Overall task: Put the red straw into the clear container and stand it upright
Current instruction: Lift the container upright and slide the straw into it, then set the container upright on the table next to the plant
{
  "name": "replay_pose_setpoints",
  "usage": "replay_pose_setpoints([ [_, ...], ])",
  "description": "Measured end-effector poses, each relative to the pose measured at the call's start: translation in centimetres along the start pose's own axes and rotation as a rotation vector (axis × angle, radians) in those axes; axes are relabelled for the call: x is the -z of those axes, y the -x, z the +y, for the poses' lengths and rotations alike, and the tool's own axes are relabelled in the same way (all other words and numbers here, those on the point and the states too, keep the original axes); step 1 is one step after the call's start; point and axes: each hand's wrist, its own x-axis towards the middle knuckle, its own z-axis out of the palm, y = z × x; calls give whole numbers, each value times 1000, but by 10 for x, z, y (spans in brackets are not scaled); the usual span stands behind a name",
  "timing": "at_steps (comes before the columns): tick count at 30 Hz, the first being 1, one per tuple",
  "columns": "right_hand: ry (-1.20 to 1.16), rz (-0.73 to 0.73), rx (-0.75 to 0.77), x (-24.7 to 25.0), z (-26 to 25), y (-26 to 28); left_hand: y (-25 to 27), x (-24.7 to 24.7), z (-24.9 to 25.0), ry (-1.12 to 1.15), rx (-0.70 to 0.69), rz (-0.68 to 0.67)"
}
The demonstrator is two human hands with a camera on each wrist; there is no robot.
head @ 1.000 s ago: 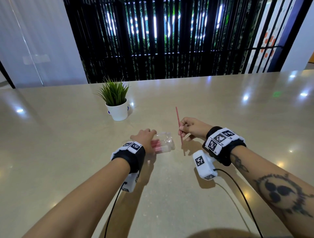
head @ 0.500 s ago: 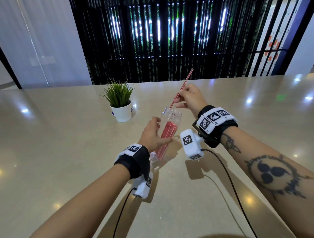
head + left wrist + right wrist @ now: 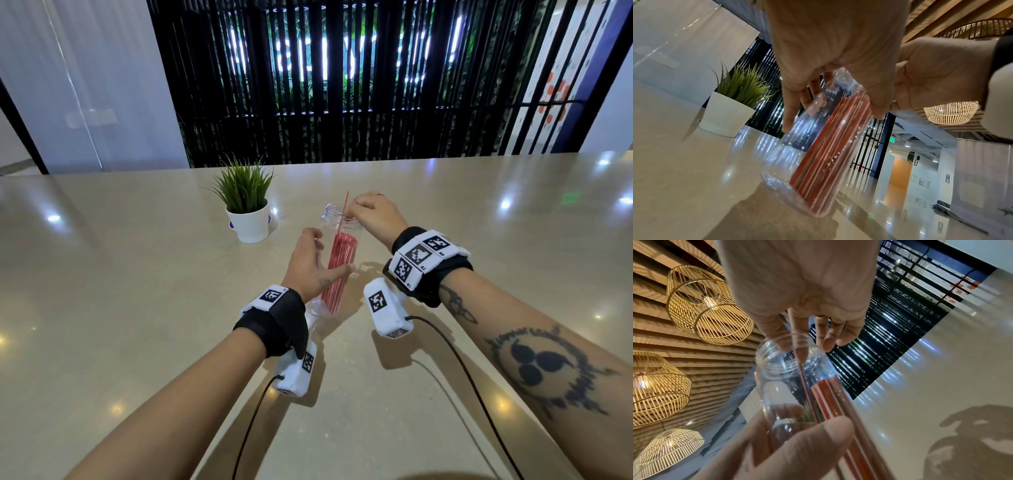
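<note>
- Far left of both hands, we see a small green plant in a white pot (image 3: pixel 247 209) on the table.
- Our left hand (image 3: pixel 310 263) grips the clear plastic bottle (image 3: pixel 337 236), tilted, a bundle of red straws (image 3: pixel 339 270) inside.
- Our right hand (image 3: pixel 375 216) pinches the thin red straw (image 3: pixel 346 204) at the bottle's mouth, its lower end already inside.

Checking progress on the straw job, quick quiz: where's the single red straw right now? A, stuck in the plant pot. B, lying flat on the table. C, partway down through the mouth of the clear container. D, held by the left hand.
C: the right hand pinches the red straw at the clear container mouth, its top end poking out.
</note>
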Motion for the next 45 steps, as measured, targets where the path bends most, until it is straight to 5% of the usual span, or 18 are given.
replay_pose_setpoints([
  [14, -301, 173, -36, -5, 17, 9, -4, 1, -1, 57, 11, 80],
  [19, -12, -201, -76, -36, 34, 45, -12, 5, 0, 69, 49, 153],
  [25, 85, -87, -126, -66, 31, 48, -16, 7, -11, 118, 87, 122],
  [32, -33, -112, -143, -78, 44, 34, -13, 16, -27, 58, 45, -45],
  [45, 209, -180, -41, -94, 38, -65, -105, 42, -63, -5, -46, 69],
])
